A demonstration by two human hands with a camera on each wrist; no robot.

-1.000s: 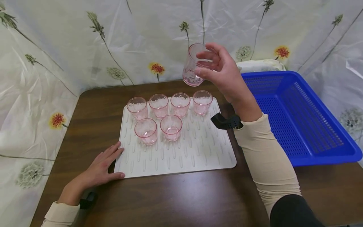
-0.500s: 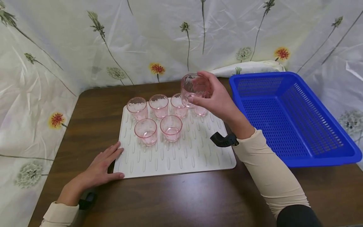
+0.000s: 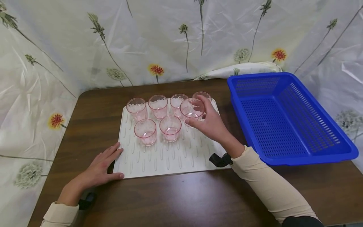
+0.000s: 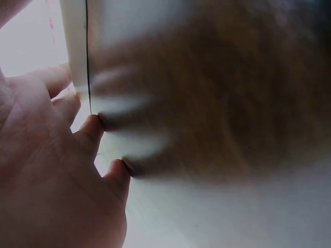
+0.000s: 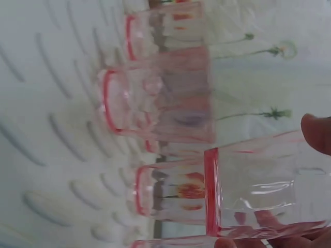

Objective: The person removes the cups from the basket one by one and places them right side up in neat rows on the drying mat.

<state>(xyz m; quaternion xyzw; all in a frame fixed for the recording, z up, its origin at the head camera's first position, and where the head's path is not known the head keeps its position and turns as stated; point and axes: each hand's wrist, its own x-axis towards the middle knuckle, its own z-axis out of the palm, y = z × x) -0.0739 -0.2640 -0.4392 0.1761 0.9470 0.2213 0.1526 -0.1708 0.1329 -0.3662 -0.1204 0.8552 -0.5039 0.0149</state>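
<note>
My right hand [image 3: 211, 124] grips a pink-tinted glass [image 3: 186, 111] upright, thumb on the near side and fingers round the far side. In the right wrist view the held glass [image 5: 258, 188] has its base above the white ridged mat [image 5: 31, 93]. To its left two glasses, one of them this front glass [image 3: 170, 129], form a front row. Behind stands a row of several like glasses [image 3: 158, 107], the rightmost partly hidden by my right hand. My left hand [image 3: 99, 167] rests with spread fingers at the mat's left edge, fingertips right at the rim in the left wrist view.
A blue perforated basket [image 3: 295, 160] sits on the right of the dark wooden table [image 3: 198, 195]. Flower-patterned sheeting [image 3: 158, 41] hangs behind and at the sides, with a bunched fold [image 3: 241, 70] behind the basket. Black bands circle both wrists.
My right hand has brought the glass down and toward me, from above the back row to the front row's right end, turning it upright. My left hand has stayed put.
</note>
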